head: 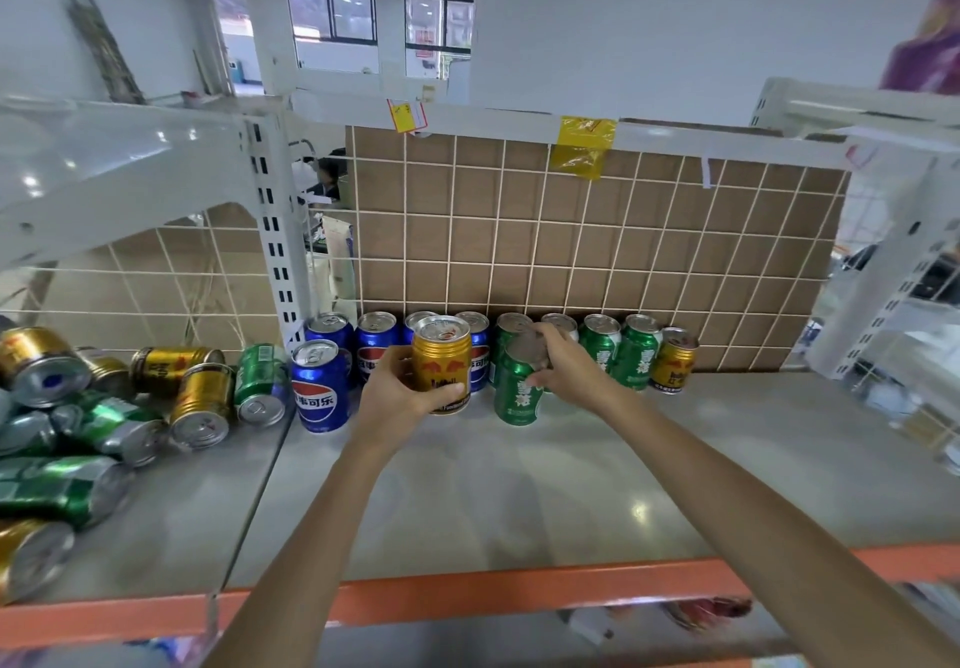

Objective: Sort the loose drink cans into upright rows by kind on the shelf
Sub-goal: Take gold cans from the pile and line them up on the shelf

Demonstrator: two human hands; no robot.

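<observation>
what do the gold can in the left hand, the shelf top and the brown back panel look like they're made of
Gold drink can held in the left hand: thin metal, likely aluminium, shown by its silvery pull-tab lid and glossy printed wall.
Grey shelf top: seemingly painted sheet metal, smooth and semi-gloss, with soft light reflections.
Brown back panel: probably cardboard, matte and flat, behind a white wire grid.

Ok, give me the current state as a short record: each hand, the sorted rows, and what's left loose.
left hand: grips upright gold can, in front of the blue row
right hand: grips top of green can, upright on shelf
blue Pepsi cans: upright, left part of the row
green cans in back row: upright, right of the blue
lone gold can: upright, far right end
loose pile: gold and green cans lying on their sides, far left
</observation>
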